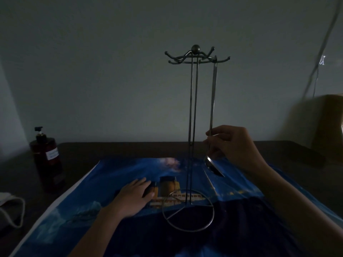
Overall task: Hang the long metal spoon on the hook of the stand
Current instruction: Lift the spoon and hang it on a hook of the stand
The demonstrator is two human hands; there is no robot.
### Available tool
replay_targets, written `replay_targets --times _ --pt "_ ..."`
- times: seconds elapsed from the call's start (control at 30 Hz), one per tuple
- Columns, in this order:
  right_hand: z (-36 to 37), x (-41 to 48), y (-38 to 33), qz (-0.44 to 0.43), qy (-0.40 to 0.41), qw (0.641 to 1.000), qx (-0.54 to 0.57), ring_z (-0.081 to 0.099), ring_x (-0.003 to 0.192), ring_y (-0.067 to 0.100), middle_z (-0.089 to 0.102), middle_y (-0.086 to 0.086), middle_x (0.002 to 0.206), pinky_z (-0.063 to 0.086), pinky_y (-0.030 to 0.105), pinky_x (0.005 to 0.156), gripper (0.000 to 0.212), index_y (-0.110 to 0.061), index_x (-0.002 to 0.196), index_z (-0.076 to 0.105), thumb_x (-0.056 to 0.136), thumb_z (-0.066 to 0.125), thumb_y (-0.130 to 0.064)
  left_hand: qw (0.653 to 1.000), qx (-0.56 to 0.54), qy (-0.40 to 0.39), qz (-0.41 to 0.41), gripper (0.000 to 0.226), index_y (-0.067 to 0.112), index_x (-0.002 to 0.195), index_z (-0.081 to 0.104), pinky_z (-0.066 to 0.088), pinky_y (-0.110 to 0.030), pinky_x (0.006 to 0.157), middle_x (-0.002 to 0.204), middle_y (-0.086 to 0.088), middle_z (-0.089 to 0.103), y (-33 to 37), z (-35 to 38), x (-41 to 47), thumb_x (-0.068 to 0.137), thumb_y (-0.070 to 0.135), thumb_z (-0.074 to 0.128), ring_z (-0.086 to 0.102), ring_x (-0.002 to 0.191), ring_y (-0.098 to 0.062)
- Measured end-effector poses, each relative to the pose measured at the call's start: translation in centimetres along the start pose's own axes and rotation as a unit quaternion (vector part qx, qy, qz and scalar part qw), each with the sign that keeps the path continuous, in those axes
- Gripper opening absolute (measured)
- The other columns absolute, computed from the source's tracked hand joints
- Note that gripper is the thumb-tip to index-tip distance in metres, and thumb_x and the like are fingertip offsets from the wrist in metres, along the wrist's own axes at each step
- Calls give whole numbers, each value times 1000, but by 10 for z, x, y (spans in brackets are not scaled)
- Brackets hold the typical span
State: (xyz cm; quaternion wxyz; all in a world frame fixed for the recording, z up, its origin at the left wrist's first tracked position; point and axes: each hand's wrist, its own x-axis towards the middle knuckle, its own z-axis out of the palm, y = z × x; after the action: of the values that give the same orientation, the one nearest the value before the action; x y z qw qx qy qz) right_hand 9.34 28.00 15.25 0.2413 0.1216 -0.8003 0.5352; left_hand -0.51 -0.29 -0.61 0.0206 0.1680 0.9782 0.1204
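A tall wire stand (pixel 191 112) rises from a ring base on the blue printed cloth, with several curved hooks around a ball knob at its top. The long metal spoon (pixel 213 97) hangs upright beside the pole, its handle tip up at a right-hand hook and its bowl low near the cloth. My right hand (pixel 235 145) pinches the lower part of the spoon's handle, just above the bowl. My left hand (pixel 134 196) lies flat on the cloth, left of the ring base, fingers spread and holding nothing. The room is dim.
A dark pump bottle (pixel 47 156) stands at the left on the dark table (pixel 111 149). A pale cloth item with a cord (pixel 11 210) lies at the left edge. A brown box-like shape (pixel 326 125) and a dark flat object (pixel 304 154) are at the right.
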Motion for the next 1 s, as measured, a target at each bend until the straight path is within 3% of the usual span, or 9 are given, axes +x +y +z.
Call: replay_targets --times 0.23,0.83,1.0 --pt "0 0 -2 3 0 1000 7 73 58 21 75 17 77 62 27 55 11 -5 99 67 89 63 -4 1000 -2 1 5 62 28 154 17 10 -40 120 164 6 8 2 -1 -2 100 55 31 6 149 -15" --pt "1 -2 -4 7 3 1000 29 73 57 22 76 13 74 60 25 54 9 -8 96 68 89 64 -5 1000 1 0 1 64 29 154 17 9 -41 121 164 7 7 1 1 1 99 57 31 5 149 -14" --pt "-1 -2 -5 7 2 1000 21 73 58 17 75 11 72 57 18 51 10 -9 96 68 88 64 -6 1000 0 -2 -2 64 29 154 16 9 -41 120 164 7 7 -1 0 1 99 57 31 5 149 -14"
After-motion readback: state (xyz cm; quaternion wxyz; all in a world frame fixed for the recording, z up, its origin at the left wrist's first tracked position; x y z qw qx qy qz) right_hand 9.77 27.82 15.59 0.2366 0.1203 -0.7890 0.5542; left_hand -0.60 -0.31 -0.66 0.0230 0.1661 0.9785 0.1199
